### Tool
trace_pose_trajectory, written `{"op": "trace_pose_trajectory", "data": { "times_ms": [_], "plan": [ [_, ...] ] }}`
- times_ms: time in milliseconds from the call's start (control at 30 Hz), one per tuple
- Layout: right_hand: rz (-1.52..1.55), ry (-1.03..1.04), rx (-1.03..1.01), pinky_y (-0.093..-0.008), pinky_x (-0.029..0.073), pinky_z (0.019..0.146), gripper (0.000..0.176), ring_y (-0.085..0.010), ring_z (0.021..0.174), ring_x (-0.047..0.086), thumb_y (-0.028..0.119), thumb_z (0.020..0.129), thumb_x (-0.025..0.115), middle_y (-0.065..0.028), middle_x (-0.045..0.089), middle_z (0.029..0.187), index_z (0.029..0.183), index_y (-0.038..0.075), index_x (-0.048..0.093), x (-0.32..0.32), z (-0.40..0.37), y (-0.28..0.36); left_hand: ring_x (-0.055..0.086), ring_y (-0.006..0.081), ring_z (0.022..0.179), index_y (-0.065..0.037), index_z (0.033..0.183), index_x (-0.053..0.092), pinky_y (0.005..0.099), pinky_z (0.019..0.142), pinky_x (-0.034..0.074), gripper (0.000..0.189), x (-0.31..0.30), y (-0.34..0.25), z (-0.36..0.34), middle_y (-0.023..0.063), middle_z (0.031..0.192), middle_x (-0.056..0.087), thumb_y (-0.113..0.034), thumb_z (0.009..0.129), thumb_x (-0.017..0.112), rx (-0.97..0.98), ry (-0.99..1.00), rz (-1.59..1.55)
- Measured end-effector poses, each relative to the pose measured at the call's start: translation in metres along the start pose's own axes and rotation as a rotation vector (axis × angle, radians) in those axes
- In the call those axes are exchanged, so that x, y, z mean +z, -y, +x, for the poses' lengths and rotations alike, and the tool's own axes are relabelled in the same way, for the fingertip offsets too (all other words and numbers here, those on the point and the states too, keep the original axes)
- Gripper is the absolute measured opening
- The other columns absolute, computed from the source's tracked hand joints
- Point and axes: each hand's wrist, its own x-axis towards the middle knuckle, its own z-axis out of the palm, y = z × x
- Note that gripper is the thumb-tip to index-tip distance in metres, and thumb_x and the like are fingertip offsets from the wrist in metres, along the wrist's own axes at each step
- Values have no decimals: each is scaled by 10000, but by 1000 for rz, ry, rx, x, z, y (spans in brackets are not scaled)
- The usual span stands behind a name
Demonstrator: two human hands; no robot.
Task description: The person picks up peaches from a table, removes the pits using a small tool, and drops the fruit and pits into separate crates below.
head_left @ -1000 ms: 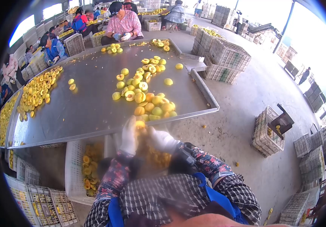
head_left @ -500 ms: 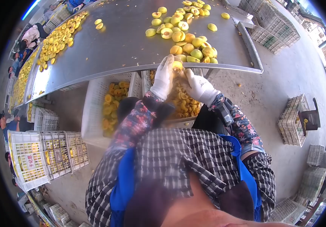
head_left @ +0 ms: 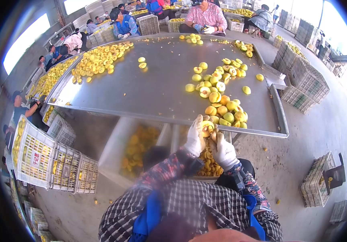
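Clearly, my left hand is curling closed around a cut fruit by the worktop's near edge; the pile is lying at the fruit's 1 o'clock. At its 4 o'clock my right hand is bending its fingers, gripping what I cannot tell. Probably I'm handling something light, soft-fleshed and slippery, best held skin-side. Since the earlier frame, its cut face is showing more plainly.

Cut fruit in left fingers

A fruit-processing workshop, this: halved fruit heaped on a metal surface, crates stacked alongside, workers at the far edge!
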Motion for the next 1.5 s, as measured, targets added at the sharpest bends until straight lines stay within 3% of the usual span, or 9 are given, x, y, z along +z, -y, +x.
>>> {"op": "trace_pose_trajectory", "data": {
  "times_ms": [433,500,633,733,900,1167,1333,1433,1500],
  "plan": [
    [-98,260,33,-532,358,997,313,-428,743,625,164,916,535,-254,634,799,1146,-43,492,-11,8,7,614,225,872,-46,1057,564,341,750,527,251,-3,3,-8,90,961,621,-279,999,488,218,22,326],
    [-72,106,-227,-505,419,906,315,-423,758,626,172,929,521,-263,634,818,1150,-49,485,-9,10,1,615,218,871,-42,1065,565,331,752,522,246,4,-3,-11,87,961,625,-265,1004,479,176,68,334],
    [216,179,147,-487,481,727,420,-441,832,613,194,924,550,-294,627,867,1231,-69,437,-4,4,2,621,173,927,-33,1108,585,295,825,511,267,8,-6,-15,86,1047,641,-246,1016,453,190,63,415],
    [31,74,36,-494,483,615,338,-429,708,618,204,910,582,-243,613,742,1125,-19,447,4,-3,-4,608,199,928,-39,1043,573,346,851,506,217,13,-2,-17,88,1003,627,-234,993,494,200,121,355],
    [-179,223,-90,-479,503,634,299,-416,735,632,232,920,570,-217,627,768,1088,24,436,-26,7,-1,624,232,943,12,1043,592,353,851,513,338,20,-26,-12,139,1079,644,-312,991,511,-175,155,341],
    [-205,62,-220,-359,521,557,435,-312,700,619,192,877,580,-178,640,879,1211,-58,453,3,-9,-12,670,193,714,5,1014,593,290,607,543,461,-1,-4,-3,121,906,665,-447,980,504,71,-67,627],
    [-193,350,-26,-337,542,609,386,-291,707,645,193,884,566,-147,627,881,1199,-16,490,-18,8,-4,661,220,771,-12,983,596,324,673,544,406,5,-4,-11,107,894,641,-416,954,567,100,-79,587],
    [-427,-139,-471,-352,530,517,396,-236,628,653,211,879,565,-152,617,990,1193,-19,491,-5,9,-15,656,248,820,-31,958,577,356,701,555,391,14,-4,-11,107,943,626,-422,949,576,33,-54,298],
    [-287,-22,-261,-359,533,521,418,-245,667,654,199,861,574,-191,594,1033,1201,-23,477,-4,1,-4,650,262,853,-43,954,560,374,721,558,391,15,-2,-12,107,975,616,-434,949,572,54,-32,169]
  ]
}}
